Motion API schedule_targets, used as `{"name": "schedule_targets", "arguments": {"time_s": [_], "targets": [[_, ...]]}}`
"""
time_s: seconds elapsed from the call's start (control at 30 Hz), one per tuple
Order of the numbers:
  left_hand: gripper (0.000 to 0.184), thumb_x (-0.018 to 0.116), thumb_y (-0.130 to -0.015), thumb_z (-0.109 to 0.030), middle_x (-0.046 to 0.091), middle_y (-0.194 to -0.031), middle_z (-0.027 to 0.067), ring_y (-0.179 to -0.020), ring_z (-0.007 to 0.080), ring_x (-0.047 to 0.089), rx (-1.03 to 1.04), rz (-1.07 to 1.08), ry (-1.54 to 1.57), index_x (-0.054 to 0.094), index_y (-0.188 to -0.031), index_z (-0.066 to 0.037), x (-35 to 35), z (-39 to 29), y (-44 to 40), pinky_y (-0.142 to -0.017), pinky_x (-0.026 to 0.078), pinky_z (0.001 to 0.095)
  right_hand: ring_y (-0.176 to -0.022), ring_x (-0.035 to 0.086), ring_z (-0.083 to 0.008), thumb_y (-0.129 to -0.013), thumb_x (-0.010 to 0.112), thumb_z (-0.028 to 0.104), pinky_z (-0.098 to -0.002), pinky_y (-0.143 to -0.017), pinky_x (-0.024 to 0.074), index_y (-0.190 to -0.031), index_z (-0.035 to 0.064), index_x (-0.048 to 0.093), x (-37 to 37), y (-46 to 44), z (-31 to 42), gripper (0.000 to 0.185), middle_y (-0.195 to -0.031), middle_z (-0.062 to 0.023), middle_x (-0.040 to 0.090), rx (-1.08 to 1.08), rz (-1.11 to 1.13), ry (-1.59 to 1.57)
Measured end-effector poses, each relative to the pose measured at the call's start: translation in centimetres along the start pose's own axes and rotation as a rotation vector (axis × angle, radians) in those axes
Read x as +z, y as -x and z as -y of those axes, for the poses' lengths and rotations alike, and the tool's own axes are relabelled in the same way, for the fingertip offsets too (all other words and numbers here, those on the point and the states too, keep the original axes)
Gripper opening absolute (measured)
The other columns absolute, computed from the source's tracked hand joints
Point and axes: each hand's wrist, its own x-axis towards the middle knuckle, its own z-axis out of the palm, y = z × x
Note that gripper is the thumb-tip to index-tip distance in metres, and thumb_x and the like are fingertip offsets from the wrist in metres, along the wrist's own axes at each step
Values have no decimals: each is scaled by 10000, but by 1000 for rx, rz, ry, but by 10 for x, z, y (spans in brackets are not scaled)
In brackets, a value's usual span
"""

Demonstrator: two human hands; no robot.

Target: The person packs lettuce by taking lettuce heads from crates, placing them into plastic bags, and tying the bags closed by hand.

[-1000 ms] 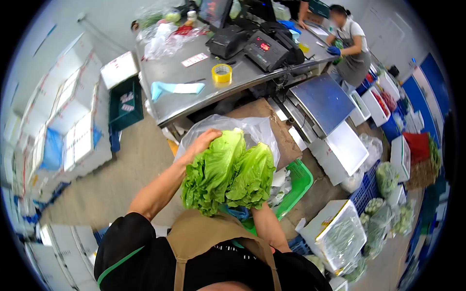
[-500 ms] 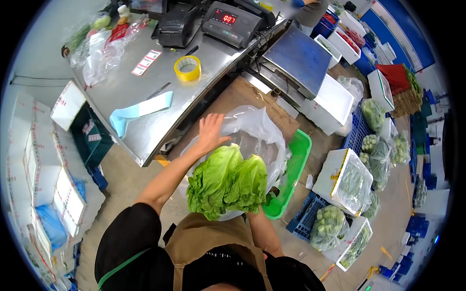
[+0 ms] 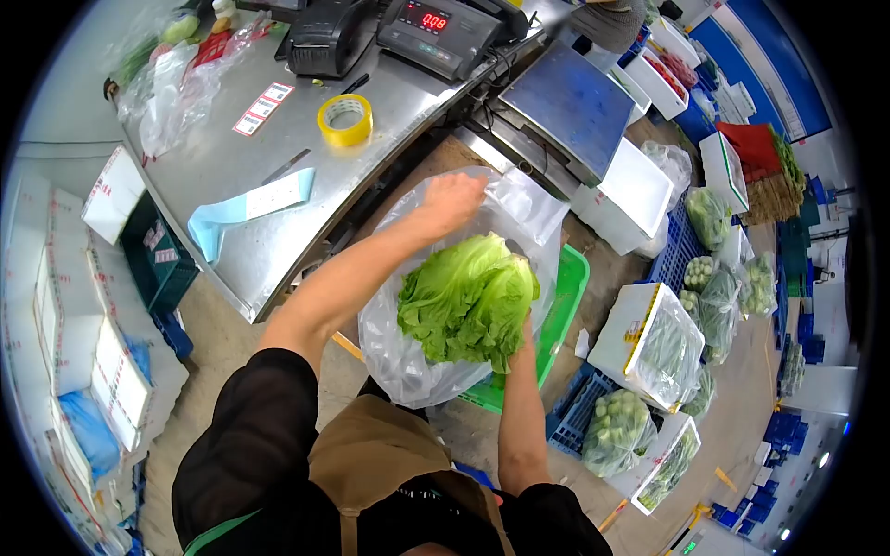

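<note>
Two heads of leafy green lettuce rest together over the clear plastic bag, which is spread wide beneath them. My left hand is closed on the bag's far rim, beyond the lettuce. At the lettuce's right side, my right hand supports the heads; most of its fingers are hidden behind the leaves. A green plastic basket shows beneath the bag, to its right.
A steel table at the upper left carries yellow tape, barcode labels and a scale display. The blue scale platform is beyond the bag. Foam boxes and bagged vegetables line the right.
My left hand has gone from open above the bag to closed on its far rim. The lettuce has shifted right and away from my body, and the bag is pulled wider.
</note>
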Motion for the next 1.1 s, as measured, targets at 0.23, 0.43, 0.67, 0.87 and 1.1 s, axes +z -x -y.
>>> {"name": "schedule_targets", "arguments": {"time_s": [0.23, 0.43, 0.67, 0.87, 1.1], "targets": [[222, 551, -853, -270, 632, -729, 195, -719, 389, 629, 71, -10, 16, 603, -933, -69, -29, -17, 27, -618, 493, 496, -1042, 551, -204, -775, 704, 289, -339, -867, 479, -1291, 26, 462, 10, -34, 38, 628, -1177, -86, 550, -243, 302, 548], [203, 591, -751, -148, 614, -697, 117, -738, 304, 622, 378, -597, -93, 598, -942, -82, -57, -53, 66, -676, 494, 406, -1059, 544, -226, -771, 674, 221, -336, -902, 446, -1250, 9, 502, -16, -96, 20, 551, -1184, -91, 564, -580, 19, 865], [295, 599, -686, -57, 568, -1079, 227, -956, 350, 554, -243, 367, 200, 591, -981, -36, 72, -35, 151, -860, 429, 456, -1076, 540, -258, -768, 658, 327, -364, -911, 440, -1240, 18, 509, -51, -90, 21, 583, -1193, -113, 564, -601, -146, 931], [560, 578, -771, -26, 465, -1263, 253, -1223, 372, 397, -93, 134, 118, 416, -1305, -67, 175, 52, 237, -1030, 328, 430, -1091, 537, -286, -766, 644, 418, -387, -919, 435, -1231, 27, 514, -71, -79, 46, 621, -1200, -131, 564, -690, -351, 1090], [664, 661, -804, -260, 270, -1411, 258, -1273, 386, 339, -627, 408, 631, 359, -1394, -222, 190, 49, 250, -1019, 348, 482, -1108, 533, -318, -763, 628, 523, -414, -928, 430, -1221, 36, 521, -33, -143, 20, 677, -1209, -153, 564, -1171, -424, 1658]]}}
